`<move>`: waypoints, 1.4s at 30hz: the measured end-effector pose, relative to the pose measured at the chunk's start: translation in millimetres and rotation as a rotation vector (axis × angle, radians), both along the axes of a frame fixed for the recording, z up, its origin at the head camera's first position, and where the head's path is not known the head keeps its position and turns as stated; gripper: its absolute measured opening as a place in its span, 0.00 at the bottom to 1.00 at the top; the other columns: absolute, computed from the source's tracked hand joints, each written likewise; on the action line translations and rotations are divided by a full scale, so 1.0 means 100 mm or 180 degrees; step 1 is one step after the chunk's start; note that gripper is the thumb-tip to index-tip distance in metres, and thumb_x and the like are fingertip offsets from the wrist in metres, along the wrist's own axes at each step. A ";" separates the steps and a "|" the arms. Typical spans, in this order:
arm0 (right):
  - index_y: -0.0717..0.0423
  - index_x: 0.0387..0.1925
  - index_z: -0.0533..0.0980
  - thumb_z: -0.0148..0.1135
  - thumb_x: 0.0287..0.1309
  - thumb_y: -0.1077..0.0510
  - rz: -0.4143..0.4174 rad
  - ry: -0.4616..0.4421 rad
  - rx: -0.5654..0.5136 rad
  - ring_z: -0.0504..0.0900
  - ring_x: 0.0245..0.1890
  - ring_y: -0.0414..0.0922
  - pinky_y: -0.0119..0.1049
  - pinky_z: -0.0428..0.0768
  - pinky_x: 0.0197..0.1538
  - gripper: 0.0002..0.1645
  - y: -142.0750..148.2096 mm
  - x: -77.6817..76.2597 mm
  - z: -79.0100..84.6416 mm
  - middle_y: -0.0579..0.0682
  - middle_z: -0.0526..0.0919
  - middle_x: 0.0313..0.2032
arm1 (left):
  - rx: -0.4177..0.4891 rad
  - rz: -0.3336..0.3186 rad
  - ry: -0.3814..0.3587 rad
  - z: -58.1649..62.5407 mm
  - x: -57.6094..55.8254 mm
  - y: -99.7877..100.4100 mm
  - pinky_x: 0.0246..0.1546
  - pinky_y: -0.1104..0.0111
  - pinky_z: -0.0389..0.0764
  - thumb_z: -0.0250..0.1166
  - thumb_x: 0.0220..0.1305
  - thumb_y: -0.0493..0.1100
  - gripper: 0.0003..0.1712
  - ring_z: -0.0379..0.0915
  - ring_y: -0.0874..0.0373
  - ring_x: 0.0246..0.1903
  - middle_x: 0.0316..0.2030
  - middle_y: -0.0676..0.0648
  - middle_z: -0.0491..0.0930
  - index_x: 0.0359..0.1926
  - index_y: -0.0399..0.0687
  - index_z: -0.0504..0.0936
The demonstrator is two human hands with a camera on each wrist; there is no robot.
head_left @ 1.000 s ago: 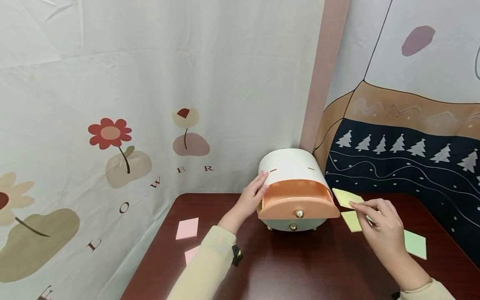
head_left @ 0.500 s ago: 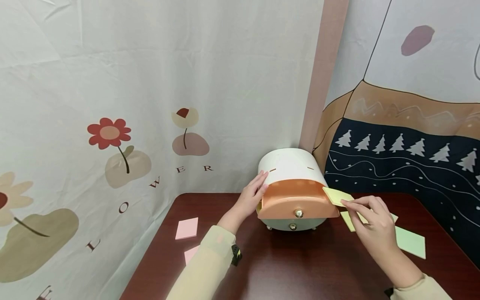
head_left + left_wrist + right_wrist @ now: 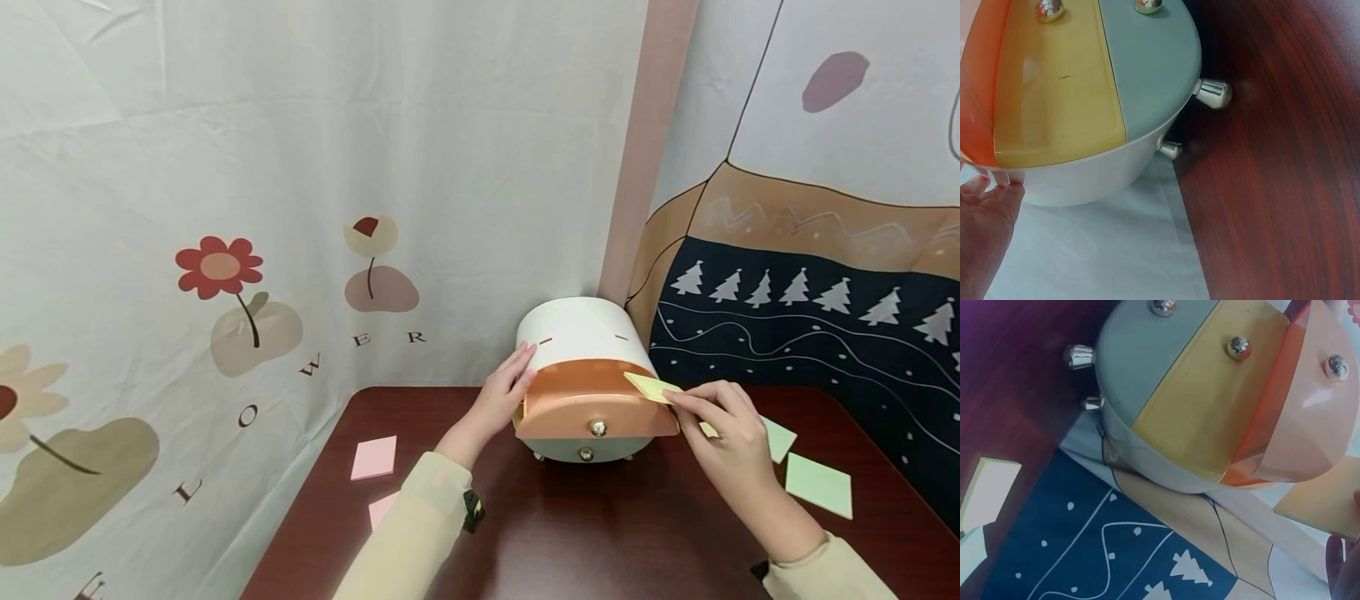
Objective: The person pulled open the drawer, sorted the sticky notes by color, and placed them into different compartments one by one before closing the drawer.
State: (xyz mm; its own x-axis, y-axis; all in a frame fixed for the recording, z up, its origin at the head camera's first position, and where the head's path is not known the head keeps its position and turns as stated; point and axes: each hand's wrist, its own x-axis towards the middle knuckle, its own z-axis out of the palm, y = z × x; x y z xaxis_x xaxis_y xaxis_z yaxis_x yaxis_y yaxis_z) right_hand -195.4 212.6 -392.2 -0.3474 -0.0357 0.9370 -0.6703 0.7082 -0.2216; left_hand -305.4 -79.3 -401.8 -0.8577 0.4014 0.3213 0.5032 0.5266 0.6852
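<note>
A small rounded white drawer cabinet (image 3: 581, 327) stands at the back of the table, its orange top drawer (image 3: 566, 417) pulled out. My left hand (image 3: 497, 406) rests against the cabinet's left side, fingers extended along the white shell; the left wrist view shows the fingertips (image 3: 1010, 190) touching it beside the drawer. Between thumb and fingers, my right hand (image 3: 731, 435) pinches a yellow sticky note pad (image 3: 649, 387). The pad's far end is over the right part of the open drawer. In the right wrist view, the pad (image 3: 1325, 500) is beside the drawer front, with little of the hand showing.
Another yellow pad (image 3: 707, 429) lies mostly hidden behind my right hand. Two green pads, one nearer the back (image 3: 777, 438) and one in front (image 3: 820, 486), lie at right. Two pink pads (image 3: 373, 457) lie at left, one partly behind the left sleeve. Printed cloth (image 3: 465, 167) hangs behind.
My right hand has moved left with the yellow pad, from beside the cabinet to over the drawer's right side. More of the green pads shows. The left hand stays in place.
</note>
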 end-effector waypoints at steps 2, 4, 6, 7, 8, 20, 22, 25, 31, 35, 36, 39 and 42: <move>0.55 0.34 0.87 0.60 0.62 0.51 0.0026 -0.0004 0.0012 0.69 0.32 0.44 0.17 0.62 0.40 0.15 -0.02 -0.01 0.02 0.51 0.78 0.28 | 0.0005 0.0009 0.0011 0.00 0.00 0.00 0.69 0.55 0.57 0.46 0.73 0.55 0.28 0.50 0.53 0.71 0.73 0.50 0.53 0.71 0.60 0.59; 0.55 0.34 0.86 0.66 0.55 0.61 0.0029 -0.0048 0.0032 0.69 0.33 0.44 0.17 0.62 0.40 0.06 -0.05 -0.01 0.04 0.51 0.79 0.29 | 0.0008 0.0013 0.0011 0.01 0.00 0.00 0.69 0.55 0.57 0.46 0.73 0.55 0.28 0.50 0.53 0.71 0.73 0.51 0.53 0.71 0.60 0.59; 0.56 0.35 0.86 0.70 0.44 0.70 0.0020 -0.0112 0.0040 0.70 0.33 0.43 0.16 0.62 0.40 0.13 -0.08 -0.01 0.06 0.51 0.79 0.29 | 0.0006 0.0012 0.0010 0.00 0.00 0.00 0.69 0.55 0.57 0.46 0.73 0.55 0.28 0.50 0.53 0.71 0.73 0.51 0.53 0.71 0.60 0.59; 0.56 0.34 0.86 0.70 0.38 0.74 0.0007 -0.0145 0.0044 0.70 0.34 0.43 0.16 0.63 0.40 0.18 -0.09 -0.01 0.06 0.51 0.79 0.29 | 0.0006 0.0009 0.0006 0.00 0.01 0.00 0.69 0.55 0.57 0.46 0.73 0.55 0.28 0.50 0.53 0.71 0.73 0.51 0.53 0.71 0.60 0.59; 0.56 0.34 0.86 0.71 0.35 0.76 -0.0015 -0.0169 0.0053 0.70 0.34 0.43 0.16 0.63 0.39 0.20 -0.10 0.00 0.07 0.50 0.79 0.29 | 0.0004 0.0007 0.0000 0.01 0.01 0.00 0.69 0.55 0.57 0.46 0.73 0.55 0.28 0.50 0.54 0.71 0.73 0.51 0.52 0.71 0.60 0.59; 0.58 0.32 0.86 0.74 0.33 0.75 -0.0001 -0.0181 0.0078 0.70 0.33 0.43 0.19 0.65 0.37 0.19 -0.18 -0.08 0.11 0.49 0.79 0.30 | -0.0016 0.0024 -0.0010 0.00 0.01 0.01 0.69 0.55 0.57 0.45 0.73 0.56 0.28 0.49 0.54 0.71 0.73 0.52 0.52 0.71 0.60 0.58; 0.57 0.33 0.86 0.73 0.34 0.76 -0.0029 -0.0232 0.0124 0.70 0.34 0.43 0.20 0.65 0.37 0.20 -0.18 -0.07 0.12 0.49 0.79 0.30 | -0.0011 0.0022 -0.0013 0.00 0.01 0.01 0.69 0.55 0.57 0.45 0.73 0.56 0.28 0.49 0.54 0.71 0.73 0.52 0.52 0.71 0.60 0.58; 0.57 0.34 0.86 0.72 0.37 0.75 -0.0046 -0.0278 0.0178 0.70 0.35 0.44 0.22 0.65 0.38 0.18 -0.19 -0.08 0.14 0.49 0.79 0.31 | 0.0001 0.0018 0.0007 0.00 0.01 0.01 0.68 0.55 0.57 0.46 0.73 0.56 0.28 0.50 0.53 0.71 0.73 0.52 0.52 0.71 0.60 0.59; 0.58 0.34 0.86 0.71 0.37 0.75 -0.0019 -0.0274 0.0169 0.70 0.33 0.44 0.26 0.65 0.38 0.18 -0.19 -0.13 0.18 0.50 0.78 0.30 | 0.0017 0.0006 0.0002 0.00 0.01 0.01 0.68 0.54 0.57 0.45 0.73 0.56 0.29 0.50 0.53 0.71 0.73 0.51 0.52 0.71 0.60 0.59; 0.58 0.34 0.86 0.72 0.38 0.75 -0.0055 -0.0394 0.0201 0.70 0.34 0.43 0.25 0.66 0.37 0.17 -0.18 -0.17 0.19 0.49 0.78 0.30 | 0.0022 0.0009 -0.0016 0.00 0.02 0.01 0.68 0.54 0.57 0.45 0.73 0.57 0.29 0.49 0.53 0.71 0.73 0.52 0.52 0.71 0.61 0.59; 0.58 0.34 0.86 0.72 0.39 0.74 -0.0056 -0.0435 0.0214 0.70 0.34 0.43 0.25 0.66 0.37 0.17 -0.17 -0.18 0.20 0.49 0.78 0.30 | 0.0023 0.0012 -0.0023 0.00 0.02 0.01 0.68 0.54 0.57 0.45 0.73 0.57 0.28 0.49 0.53 0.71 0.73 0.52 0.52 0.71 0.61 0.59; 0.58 0.34 0.85 0.71 0.40 0.74 -0.0049 -0.0511 0.0235 0.70 0.35 0.42 0.25 0.66 0.37 0.16 -0.17 -0.22 0.21 0.48 0.78 0.31 | 0.0032 0.0011 -0.0005 0.00 0.01 0.01 0.68 0.54 0.57 0.45 0.73 0.56 0.28 0.50 0.53 0.71 0.73 0.52 0.52 0.71 0.60 0.59; 0.56 0.33 0.85 0.70 0.42 0.74 -0.0045 -0.0612 0.0258 0.70 0.36 0.40 0.24 0.66 0.36 0.15 -0.16 -0.24 0.21 0.47 0.77 0.31 | 0.0020 0.0019 -0.0001 0.00 0.01 0.01 0.68 0.55 0.57 0.45 0.73 0.56 0.28 0.50 0.54 0.71 0.73 0.52 0.52 0.71 0.60 0.59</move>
